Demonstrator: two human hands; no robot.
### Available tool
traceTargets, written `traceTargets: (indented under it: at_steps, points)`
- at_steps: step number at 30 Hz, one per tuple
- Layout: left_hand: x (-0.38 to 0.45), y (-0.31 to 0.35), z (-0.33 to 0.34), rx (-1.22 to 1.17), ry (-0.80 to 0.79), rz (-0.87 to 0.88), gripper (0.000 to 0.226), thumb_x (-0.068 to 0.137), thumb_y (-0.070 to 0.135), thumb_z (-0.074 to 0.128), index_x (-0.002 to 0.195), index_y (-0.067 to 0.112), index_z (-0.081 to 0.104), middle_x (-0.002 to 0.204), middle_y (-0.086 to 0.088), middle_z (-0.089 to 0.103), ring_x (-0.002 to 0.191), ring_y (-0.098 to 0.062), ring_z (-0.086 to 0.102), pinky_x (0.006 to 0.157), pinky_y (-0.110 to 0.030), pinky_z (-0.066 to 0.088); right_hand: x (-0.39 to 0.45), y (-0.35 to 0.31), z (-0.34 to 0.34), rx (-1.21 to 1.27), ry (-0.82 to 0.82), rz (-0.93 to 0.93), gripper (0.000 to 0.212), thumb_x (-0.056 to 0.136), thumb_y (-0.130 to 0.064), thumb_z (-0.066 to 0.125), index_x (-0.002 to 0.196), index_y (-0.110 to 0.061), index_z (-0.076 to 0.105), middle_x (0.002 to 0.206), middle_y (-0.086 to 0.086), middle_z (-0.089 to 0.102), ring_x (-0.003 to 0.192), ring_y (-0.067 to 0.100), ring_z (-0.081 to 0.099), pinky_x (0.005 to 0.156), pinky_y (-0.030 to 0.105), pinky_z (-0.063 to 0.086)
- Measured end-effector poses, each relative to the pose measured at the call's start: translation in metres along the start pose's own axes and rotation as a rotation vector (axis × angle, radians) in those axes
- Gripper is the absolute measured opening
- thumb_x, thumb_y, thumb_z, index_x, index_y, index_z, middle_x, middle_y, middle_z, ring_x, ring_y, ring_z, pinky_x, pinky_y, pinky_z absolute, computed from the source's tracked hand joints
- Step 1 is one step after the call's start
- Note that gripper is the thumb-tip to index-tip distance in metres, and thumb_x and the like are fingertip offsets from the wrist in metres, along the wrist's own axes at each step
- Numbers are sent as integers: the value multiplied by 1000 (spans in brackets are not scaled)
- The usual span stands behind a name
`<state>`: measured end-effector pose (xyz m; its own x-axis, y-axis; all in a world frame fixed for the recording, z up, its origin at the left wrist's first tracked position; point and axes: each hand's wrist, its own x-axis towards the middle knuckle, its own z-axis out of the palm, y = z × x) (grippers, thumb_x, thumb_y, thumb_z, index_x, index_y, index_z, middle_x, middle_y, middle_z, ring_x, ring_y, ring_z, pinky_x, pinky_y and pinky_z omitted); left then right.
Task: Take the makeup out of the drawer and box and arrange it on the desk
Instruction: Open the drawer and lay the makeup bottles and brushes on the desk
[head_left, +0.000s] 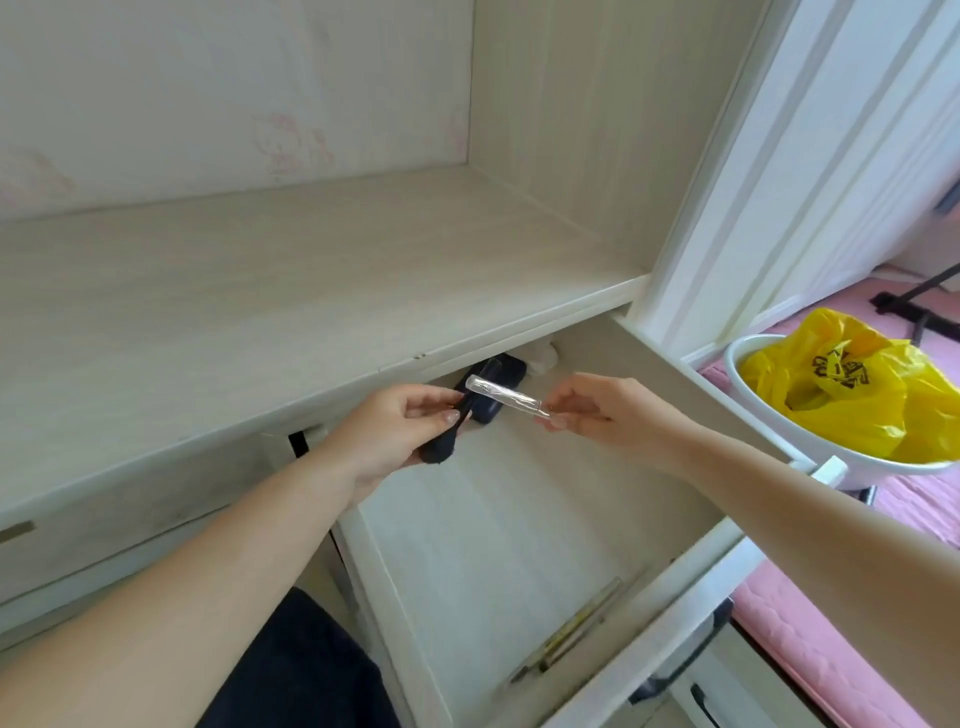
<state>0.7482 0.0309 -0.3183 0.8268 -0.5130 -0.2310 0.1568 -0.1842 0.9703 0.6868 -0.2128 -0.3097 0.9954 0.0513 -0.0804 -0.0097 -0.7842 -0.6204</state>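
A clear, slim plastic tube (503, 396) hangs over the open drawer (498, 525), pinched at its tip by the right hand (587, 415). The left hand (395, 434) grips a dark matte case (447, 436) (possibly mascara), likely gathering both for the pale woodgrain counter (260, 291).

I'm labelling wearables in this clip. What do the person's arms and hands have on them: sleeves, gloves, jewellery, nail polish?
Both forearms are bare, with no sleeves in view. The left hand and right hand wear no gloves, rings, watch or bracelets. The nails look short and unpainted or pale; the blur hides finer detail.
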Motion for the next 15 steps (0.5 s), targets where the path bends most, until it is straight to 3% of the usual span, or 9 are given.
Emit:
traceTargets:
  at_steps: [2, 5, 7, 9, 15]
  points:
    - [-16, 8, -7, -113, 20, 12, 21, 90, 6, 57, 102, 21, 67, 110, -5, 70, 104, -19, 63, 92, -39, 52, 0, -24, 5, 181, 1, -26, 10, 90, -22, 60, 94, -31, 60, 95, -14, 73, 95, 4, 68, 93, 28, 48]
    - [-36, 23, -18, -203, 54, 61, 21, 91, 7, 55, 104, 19, 66, 104, 0, 72, 95, -11, 66, 79, -28, 54, 10, -61, 10, 445, 2, -38, 9, 93, -12, 55, 91, -21, 56, 90, -11, 73, 88, 10, 71, 92, 34, 51]
    - [-47, 33, -30, -232, 97, 106, 20, 90, 8, 56, 102, 20, 67, 100, 4, 74, 91, -7, 67, 75, -25, 55, 18, -88, 15, 569, 7, -16, 5, 93, -8, 53, 93, -14, 53, 91, -5, 72, 80, 10, 72, 87, 32, 54]
    - [-60, 44, -52, -251, 162, 163, 20, 90, 7, 57, 100, 21, 67, 98, 4, 74, 91, -7, 67, 75, -24, 56, 31, -121, 22, 638, -3, 8, 2, 94, -10, 52, 92, -12, 52, 90, -2, 73, 77, 9, 72, 83, 27, 56]
    - [-77, 61, -140, -224, 413, 230, 19, 88, 11, 62, 105, 16, 68, 93, 2, 70, 86, -11, 63, 77, -26, 50, 76, -205, 49, 715, -83, 12, 12, 95, -21, 51, 100, -10, 56, 95, -2, 72, 92, 10, 69, 87, 31, 54]
